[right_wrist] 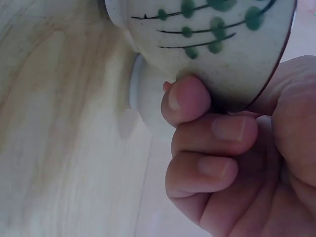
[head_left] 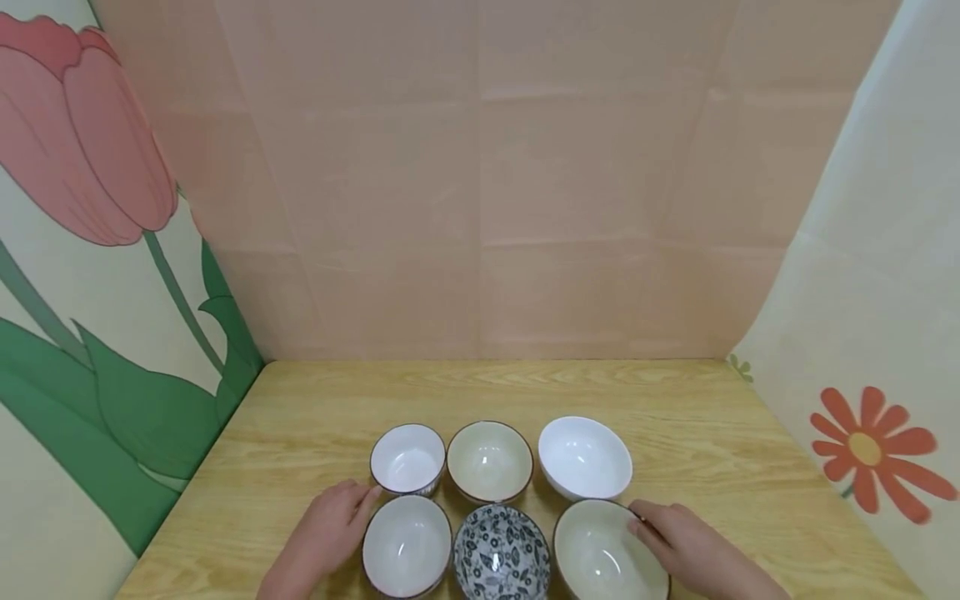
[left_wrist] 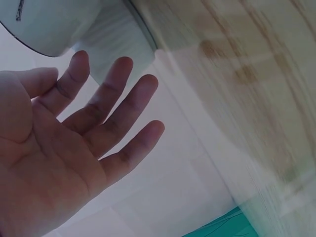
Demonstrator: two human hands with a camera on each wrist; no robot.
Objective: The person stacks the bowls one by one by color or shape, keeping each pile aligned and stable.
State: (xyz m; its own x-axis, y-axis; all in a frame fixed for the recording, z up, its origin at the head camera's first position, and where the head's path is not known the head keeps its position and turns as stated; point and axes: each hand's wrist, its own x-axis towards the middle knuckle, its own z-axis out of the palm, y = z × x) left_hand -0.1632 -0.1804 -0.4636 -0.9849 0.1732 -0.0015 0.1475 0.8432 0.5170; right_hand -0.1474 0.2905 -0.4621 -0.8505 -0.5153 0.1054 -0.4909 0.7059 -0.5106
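Centrally, six bowls stand in two rows of three on the wood-patterned surface [head_left: 675,400], well apart from its far edge. The right grip [head_left: 688,546] pinches the rim of the large cream bowl [head_left: 603,550], thumb over the inside, index finger against the outer wall, where the right wrist view shows green dots along dark lines; the other visible fingers are curled. This bowl lies just left of the grip, at the end of the near row closest to the surface's right edge. The left grip [head_left: 330,525] is loosely spread and holds nothing; it lies beside the near white bowl [head_left: 407,546], towards the left edge, though contact cannot be determined. Between these two bowls sits the floral bowl [head_left: 502,552]. Nearer the far edge stand, from left to right, the small white bowl [head_left: 407,458], the small cream bowl [head_left: 490,460] and the plain white bowl [head_left: 585,457]
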